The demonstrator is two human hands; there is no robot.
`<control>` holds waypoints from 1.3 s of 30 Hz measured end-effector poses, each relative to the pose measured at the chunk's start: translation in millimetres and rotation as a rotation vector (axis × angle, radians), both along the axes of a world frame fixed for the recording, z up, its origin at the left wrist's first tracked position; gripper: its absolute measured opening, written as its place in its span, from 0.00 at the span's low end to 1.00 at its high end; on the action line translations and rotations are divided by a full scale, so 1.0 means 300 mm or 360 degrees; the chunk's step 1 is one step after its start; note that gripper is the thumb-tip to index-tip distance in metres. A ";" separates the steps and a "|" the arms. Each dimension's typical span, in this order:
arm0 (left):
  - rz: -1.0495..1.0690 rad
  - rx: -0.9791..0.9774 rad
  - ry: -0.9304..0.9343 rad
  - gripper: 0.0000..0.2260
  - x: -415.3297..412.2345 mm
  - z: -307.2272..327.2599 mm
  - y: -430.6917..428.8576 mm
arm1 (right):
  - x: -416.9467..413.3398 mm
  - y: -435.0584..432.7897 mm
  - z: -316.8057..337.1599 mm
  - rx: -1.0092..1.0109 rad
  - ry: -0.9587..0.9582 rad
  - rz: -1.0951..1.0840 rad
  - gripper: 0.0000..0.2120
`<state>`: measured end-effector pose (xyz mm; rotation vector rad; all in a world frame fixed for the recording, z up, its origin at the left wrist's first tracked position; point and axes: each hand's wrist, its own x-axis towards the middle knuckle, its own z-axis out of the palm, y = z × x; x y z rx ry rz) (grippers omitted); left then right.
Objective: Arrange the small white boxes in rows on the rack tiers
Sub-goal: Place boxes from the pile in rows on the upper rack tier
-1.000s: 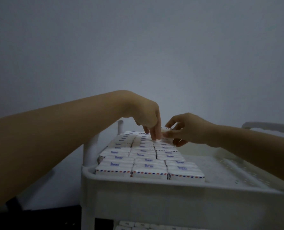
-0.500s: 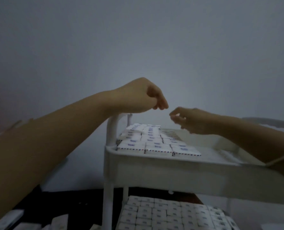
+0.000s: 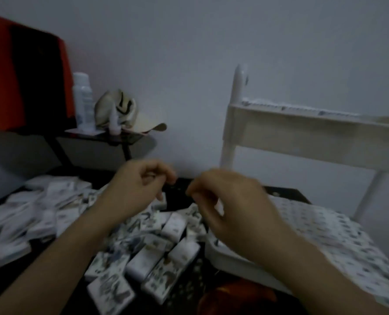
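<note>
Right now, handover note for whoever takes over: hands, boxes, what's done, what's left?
Left hand: loosely curled, empty, above the loose pile.
Right hand: likewise, nothing held as far as blur shows.
Done: top tier has boxes showing over its rim; lower tier carries rows of boxes.
Left: many loose boxes on the dark surface, to be rowed onto the rack.

Smeared by motion: left hand (image 3: 141,185) and right hand (image 3: 229,201); cannot tell of anything pinched in the curled fingers. Unreadable print on the loose boxes (image 3: 143,262), partly hidden under both forearms. Cut off at the right edge: top tier (image 3: 314,135) and lower tier (image 3: 220,252). Mostly hidden behind the top tier's wall: its boxes.
</note>
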<state>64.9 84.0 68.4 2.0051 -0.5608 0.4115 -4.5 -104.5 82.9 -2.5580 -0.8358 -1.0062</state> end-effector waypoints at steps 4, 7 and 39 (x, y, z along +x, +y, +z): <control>0.0233 0.0313 0.0286 0.11 -0.028 -0.256 0.118 | 0.081 0.060 -0.269 -0.0236 0.0627 -0.0343 0.15; 0.0330 0.0396 0.0303 0.11 -0.068 -0.337 0.150 | 0.101 0.065 -0.399 -0.0524 0.0818 -0.0564 0.18; 0.0411 0.0241 0.0428 0.27 -0.067 -0.450 0.051 | -0.044 -0.015 -0.541 0.0087 0.0585 -0.0589 0.39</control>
